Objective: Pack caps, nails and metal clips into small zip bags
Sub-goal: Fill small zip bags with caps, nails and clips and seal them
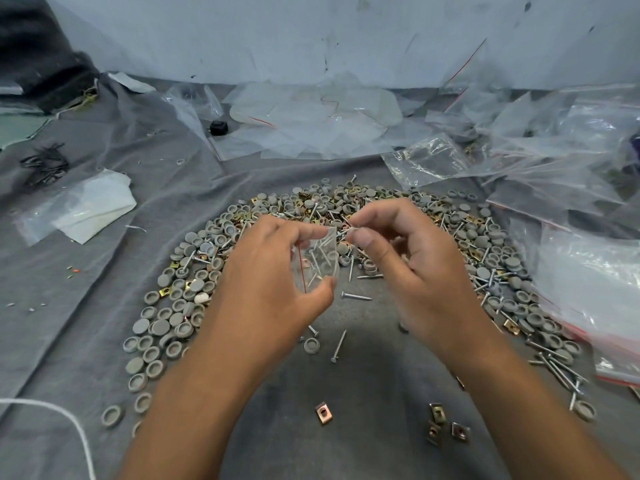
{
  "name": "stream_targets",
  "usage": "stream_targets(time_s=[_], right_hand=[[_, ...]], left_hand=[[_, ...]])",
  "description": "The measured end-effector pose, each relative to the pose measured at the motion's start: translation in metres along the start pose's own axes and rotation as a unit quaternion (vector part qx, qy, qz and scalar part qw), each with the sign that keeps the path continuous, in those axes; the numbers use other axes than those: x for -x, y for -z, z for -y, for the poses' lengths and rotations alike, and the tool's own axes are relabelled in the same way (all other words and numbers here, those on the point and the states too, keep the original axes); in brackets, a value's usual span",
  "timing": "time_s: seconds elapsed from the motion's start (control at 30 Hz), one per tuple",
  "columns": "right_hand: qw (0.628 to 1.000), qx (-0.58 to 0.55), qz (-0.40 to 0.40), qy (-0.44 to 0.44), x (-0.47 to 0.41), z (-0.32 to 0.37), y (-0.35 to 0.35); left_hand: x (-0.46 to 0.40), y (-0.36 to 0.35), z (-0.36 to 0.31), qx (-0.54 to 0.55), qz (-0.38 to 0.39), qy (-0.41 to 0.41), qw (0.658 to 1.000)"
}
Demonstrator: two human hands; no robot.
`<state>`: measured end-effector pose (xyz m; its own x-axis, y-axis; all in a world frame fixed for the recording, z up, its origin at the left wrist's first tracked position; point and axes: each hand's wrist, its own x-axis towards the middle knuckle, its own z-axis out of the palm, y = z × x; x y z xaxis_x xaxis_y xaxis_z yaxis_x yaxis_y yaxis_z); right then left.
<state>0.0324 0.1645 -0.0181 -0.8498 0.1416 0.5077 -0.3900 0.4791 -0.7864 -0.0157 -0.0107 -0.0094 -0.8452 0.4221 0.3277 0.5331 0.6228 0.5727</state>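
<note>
My left hand (273, 282) grips a small clear zip bag (317, 261) with a red seal line; nails show inside it. My right hand (398, 258) pinches a small metal piece, probably a nail, at the bag's upper right edge between thumb and forefinger. Behind and around both hands curves a horseshoe-shaped heap of grey caps (166, 317), silver nails (356, 297) and brass-coloured metal clips (322, 412) on a grey cloth (86, 271). A few loose clips (446, 427) lie near the front.
Empty clear zip bags (311, 119) are strewn at the back, and more bags (588, 271) pile up on the right. A folded white plastic piece (86, 209) lies at the left. A black knob (219, 127), dark wires (43, 164) and a white cord (69, 420) are also there.
</note>
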Motion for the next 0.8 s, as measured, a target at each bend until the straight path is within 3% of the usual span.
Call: stream_targets(time_s=[0.07,0.2,0.3,0.37,0.47,0.53,0.63,0.73,0.8], right_hand=[[1.000,-0.009,-0.005,0.007,0.003,0.003,-0.009],[0.989,0.144,0.004,0.025,0.005,-0.004,-0.017],[0.989,0.148,-0.025,0.002,0.001,-0.011,-0.005],[0.981,0.186,0.027,-0.051,0.000,-0.020,0.004],[0.930,0.288,0.176,-0.148,0.008,-0.035,0.003],[0.905,0.338,0.209,-0.150,0.012,-0.039,-0.003],[0.909,0.358,0.181,-0.115,0.011,-0.041,-0.004],[0.973,0.201,0.078,-0.080,0.004,-0.029,-0.002],[0.985,0.169,0.025,0.023,0.002,-0.013,-0.002]], left_hand=[[0.000,-0.002,-0.003,-0.008,0.003,-0.004,1.000],[0.000,-0.003,-0.007,-0.001,0.002,-0.005,1.000],[-0.001,0.001,-0.003,0.004,-0.007,0.003,1.000],[-0.001,0.005,0.001,-0.001,-0.013,0.011,1.000],[0.001,0.007,0.003,-0.005,-0.016,0.014,1.000],[0.001,0.007,0.004,-0.005,-0.015,0.009,1.000],[0.001,0.007,0.004,-0.001,-0.016,0.004,1.000],[0.001,0.006,0.006,-0.007,-0.009,0.002,1.000],[0.001,0.005,0.006,-0.011,-0.004,0.001,1.000]])
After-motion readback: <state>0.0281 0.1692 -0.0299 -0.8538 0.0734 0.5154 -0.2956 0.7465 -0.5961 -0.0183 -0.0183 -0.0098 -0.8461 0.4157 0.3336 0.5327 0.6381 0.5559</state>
